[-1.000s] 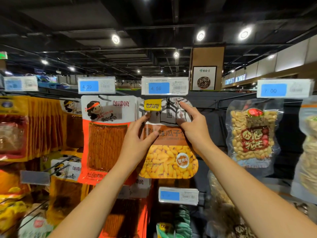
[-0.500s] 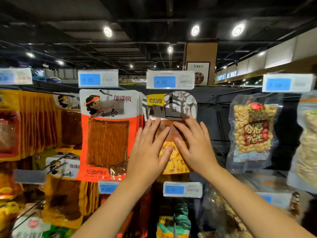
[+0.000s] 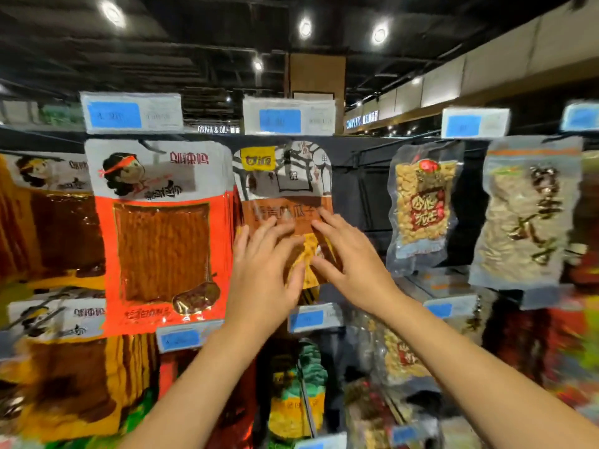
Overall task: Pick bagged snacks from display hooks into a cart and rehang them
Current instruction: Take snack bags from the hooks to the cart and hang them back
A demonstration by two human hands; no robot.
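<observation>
The brown-and-yellow plastic snack bag with a white illustrated top (image 3: 285, 186) hangs on the display rack, just under a white price tag with a blue label (image 3: 288, 117). Both hands lie flat against its lower front. The left hand (image 3: 264, 273) has its fingers straight and slightly spread, pressing the bag's left half. The right hand (image 3: 348, 260) does the same on the right half, fingers extended and fanned wide. Just left hangs an orange-and-white bag of reddish-brown strips (image 3: 160, 231). Well to the right hangs a clear vacuum-sealed pack of peanuts (image 3: 423, 205). The picture is blurred toward its edges.
</observation>
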